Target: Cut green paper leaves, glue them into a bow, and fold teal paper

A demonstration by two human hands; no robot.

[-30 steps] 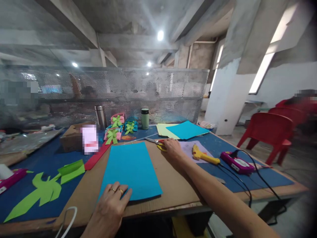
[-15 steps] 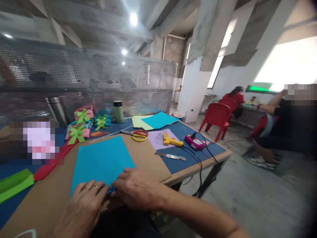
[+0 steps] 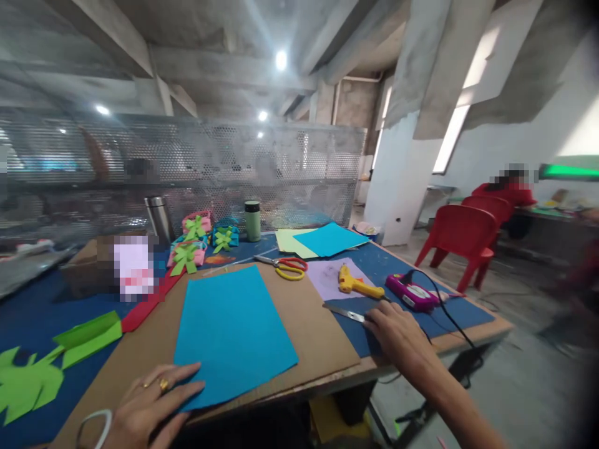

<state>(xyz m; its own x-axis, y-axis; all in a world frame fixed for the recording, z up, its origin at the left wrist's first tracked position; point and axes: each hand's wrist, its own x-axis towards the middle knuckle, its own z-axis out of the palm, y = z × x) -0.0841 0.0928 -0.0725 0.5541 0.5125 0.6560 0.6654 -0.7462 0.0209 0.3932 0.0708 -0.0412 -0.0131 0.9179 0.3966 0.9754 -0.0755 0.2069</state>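
Observation:
A blue sheet (image 3: pixel 234 337), of felt or thick paper, lies flat on brown cardboard (image 3: pixel 322 337). My left hand (image 3: pixel 152 405) rests on its near left corner, fingers stretched out and spread. Over to the right, my right hand (image 3: pixel 395 330) is at the near end of a flat metal knife (image 3: pixel 345 312), its fingers closed around that end; the fingertips are partly hidden. The knife still lies on the table. Just beyond it, a yellow glue gun (image 3: pixel 358 284) sits on a lilac sheet (image 3: pixel 322 282). Scissors (image 3: pixel 287 267) with red and yellow handles lie past the blue sheet.
A purple power box (image 3: pixel 412 293) with black cable lies at the right. Blue and pale yellow sheets (image 3: pixel 332 238), a green flask (image 3: pixel 252 221), a steel flask (image 3: pixel 158 219) and small baskets (image 3: pixel 189 246) stand behind. Green cutouts (image 3: pixel 32 380) lie left. A person in red sits beyond red chairs (image 3: pixel 461 234).
My right hand has left the near edge of the blue sheet and moved right to the metal knife. My left hand has opened out on the sheet's corner. The view has turned left.

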